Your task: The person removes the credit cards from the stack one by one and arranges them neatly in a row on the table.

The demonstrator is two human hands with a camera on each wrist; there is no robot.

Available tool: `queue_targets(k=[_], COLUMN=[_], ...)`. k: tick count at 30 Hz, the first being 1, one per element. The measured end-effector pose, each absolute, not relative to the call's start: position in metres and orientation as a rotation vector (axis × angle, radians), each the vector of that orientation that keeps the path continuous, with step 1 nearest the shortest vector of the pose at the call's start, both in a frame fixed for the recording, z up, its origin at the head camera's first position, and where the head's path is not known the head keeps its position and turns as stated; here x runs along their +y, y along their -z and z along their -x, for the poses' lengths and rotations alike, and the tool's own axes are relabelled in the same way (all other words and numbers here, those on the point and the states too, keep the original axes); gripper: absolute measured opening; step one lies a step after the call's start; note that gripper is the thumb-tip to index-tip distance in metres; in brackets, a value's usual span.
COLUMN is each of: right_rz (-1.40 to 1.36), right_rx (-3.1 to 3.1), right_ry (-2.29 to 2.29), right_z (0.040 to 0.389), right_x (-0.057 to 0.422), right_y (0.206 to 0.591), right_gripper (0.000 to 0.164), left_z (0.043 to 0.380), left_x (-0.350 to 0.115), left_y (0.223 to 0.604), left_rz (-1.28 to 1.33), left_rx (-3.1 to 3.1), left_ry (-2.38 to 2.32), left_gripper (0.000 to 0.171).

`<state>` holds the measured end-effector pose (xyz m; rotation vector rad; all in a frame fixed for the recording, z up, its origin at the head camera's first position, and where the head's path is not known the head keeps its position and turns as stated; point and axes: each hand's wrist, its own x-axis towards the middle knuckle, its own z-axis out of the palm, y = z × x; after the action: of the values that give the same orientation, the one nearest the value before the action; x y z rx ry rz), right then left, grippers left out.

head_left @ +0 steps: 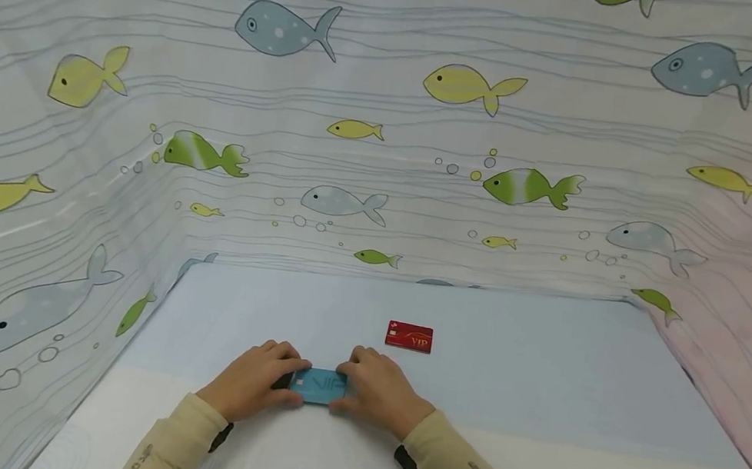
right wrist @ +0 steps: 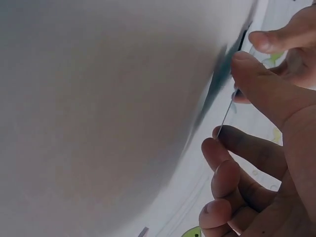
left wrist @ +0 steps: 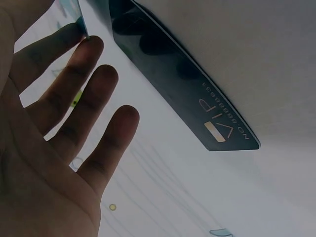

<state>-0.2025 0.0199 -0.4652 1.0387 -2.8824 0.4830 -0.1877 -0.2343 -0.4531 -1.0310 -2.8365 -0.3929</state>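
A blue VIP card (head_left: pixel 320 385) lies flat between my two hands, seen nearly edge-on in the right wrist view. My left hand (head_left: pixel 257 378) pinches its left end, thumb at the near corner and a fingertip at the far one. The right hand (head_left: pixel 380 391) grips the opposite end in the same way, its other fingers curled behind the index finger. Beneath the left palm, a black VIP card (left wrist: pixel 192 94) with a gold chip rests on the table, mostly hidden from the head view.
Just beyond the right hand, a red VIP card (head_left: pixel 409 337) lies on the white table (head_left: pixel 541 377). Fish-patterned cloth (head_left: pixel 396 183) rises behind the table and along both sides.
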Motion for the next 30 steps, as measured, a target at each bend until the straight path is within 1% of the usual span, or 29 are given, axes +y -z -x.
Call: queue_targets(k=[9,30], right_rz=[-1.015,-1.010], right_rx=[-2.958,-2.985], right_ry=[-0.457,-0.459], right_z=[0.203,0.203], right_x=[0.015,0.018], right_y=[0.467,0.464], right_gripper=[0.053,0.053], left_z=[0.191,0.200], left_x=[-0.234,-0.227], left_y=[0.457,0.449], left_rz=[0.999,1.005], left_rx=[-2.899,-2.941], left_ry=[0.393,0.310], left_gripper=[0.050,0.052])
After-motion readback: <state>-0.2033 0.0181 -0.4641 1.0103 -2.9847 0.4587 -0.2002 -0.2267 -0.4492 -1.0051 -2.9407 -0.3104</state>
